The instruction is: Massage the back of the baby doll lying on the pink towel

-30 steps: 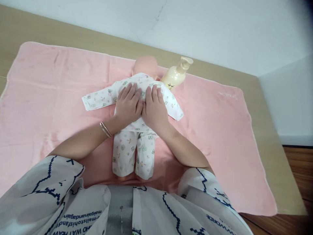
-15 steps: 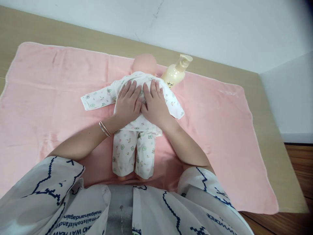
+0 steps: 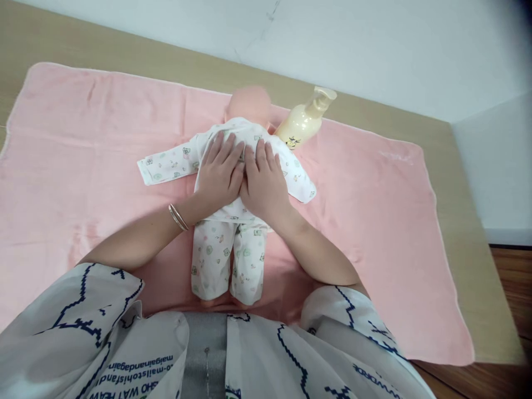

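Observation:
A baby doll in white printed clothes lies stretched out, its bald head pointing away from me and its face not visible. My left hand rests flat on the left side of its white top, fingers outstretched. Beside it, my right hand lies flat on the right side of the top, fingers also extended. The two thumbs almost meet in the middle. Both sleeves spread outward, and the printed trousers point toward me. Neither hand grips anything.
Under the doll is a pink blanket spread over a wooden table. A cream pump bottle lies tilted to the right of the doll's head. A white wall rises behind the table. Brown flooring shows at the right.
Both hands stay flat on the doll's back, with only a tiny shift of the right one. The view has moved slightly, so the bottle and blanket edge appear a little displaced.

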`<state>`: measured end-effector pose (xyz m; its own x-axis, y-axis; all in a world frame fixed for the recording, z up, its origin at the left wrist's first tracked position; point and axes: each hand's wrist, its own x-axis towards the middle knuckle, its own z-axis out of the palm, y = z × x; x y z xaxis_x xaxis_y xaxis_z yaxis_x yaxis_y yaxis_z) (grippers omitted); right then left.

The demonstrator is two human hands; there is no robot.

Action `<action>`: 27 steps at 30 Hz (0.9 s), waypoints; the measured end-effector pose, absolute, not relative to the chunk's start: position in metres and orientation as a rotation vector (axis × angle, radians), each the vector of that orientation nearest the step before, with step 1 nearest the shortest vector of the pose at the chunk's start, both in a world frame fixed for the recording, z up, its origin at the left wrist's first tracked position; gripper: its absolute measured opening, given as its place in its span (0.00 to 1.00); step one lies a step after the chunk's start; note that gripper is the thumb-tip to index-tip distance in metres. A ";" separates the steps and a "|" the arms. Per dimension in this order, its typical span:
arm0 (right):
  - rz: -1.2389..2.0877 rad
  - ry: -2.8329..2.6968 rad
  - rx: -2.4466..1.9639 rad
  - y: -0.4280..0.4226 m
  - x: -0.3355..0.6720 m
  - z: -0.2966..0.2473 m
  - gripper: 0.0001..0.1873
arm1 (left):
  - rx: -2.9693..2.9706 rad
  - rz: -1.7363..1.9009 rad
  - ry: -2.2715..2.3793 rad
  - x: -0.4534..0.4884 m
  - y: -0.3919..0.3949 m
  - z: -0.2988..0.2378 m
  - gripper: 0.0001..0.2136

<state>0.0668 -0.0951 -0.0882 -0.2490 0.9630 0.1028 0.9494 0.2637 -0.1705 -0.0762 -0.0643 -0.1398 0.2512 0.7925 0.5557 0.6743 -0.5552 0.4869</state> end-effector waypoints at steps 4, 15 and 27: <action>0.211 -2.375 -1.735 -0.076 0.075 -0.090 0.37 | 2.341 1.196 1.379 -0.076 -0.059 -0.140 0.27; 0.234 -2.460 -1.757 -0.109 0.071 -0.063 0.32 | 2.414 1.287 1.365 -0.081 -0.073 -0.135 0.19; 0.094 -2.374 -1.712 -0.086 0.073 -0.084 0.33 | 2.399 1.312 1.299 -0.082 -0.063 -0.140 0.19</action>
